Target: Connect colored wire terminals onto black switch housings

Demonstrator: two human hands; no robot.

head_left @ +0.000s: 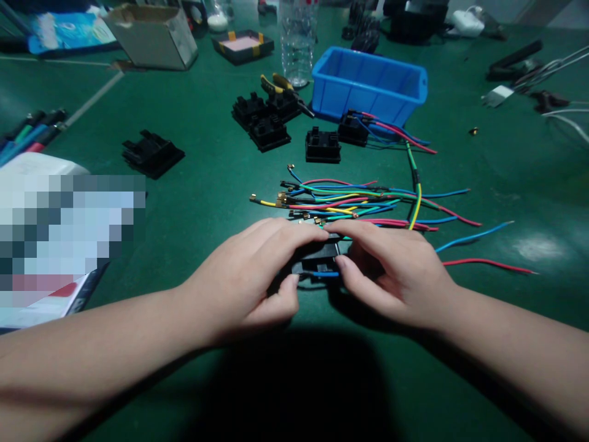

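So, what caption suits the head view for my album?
Left grip and right grip hold a black plastic part near coloured wires.

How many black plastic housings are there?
7: one black housing, partly covered, in the hands; one alone at left; three clustered by the pliers; one right of those; one with wires by the blue bin. Others may be hidden.

A pale, open-topped cardboard box stands beside a glossy blue plastic packet at the far left. A clear plastic bottle stands upright near a shallow black tray (pinkish inside, yellow strips on its sides). A white, block-shaped adapter lies far right.
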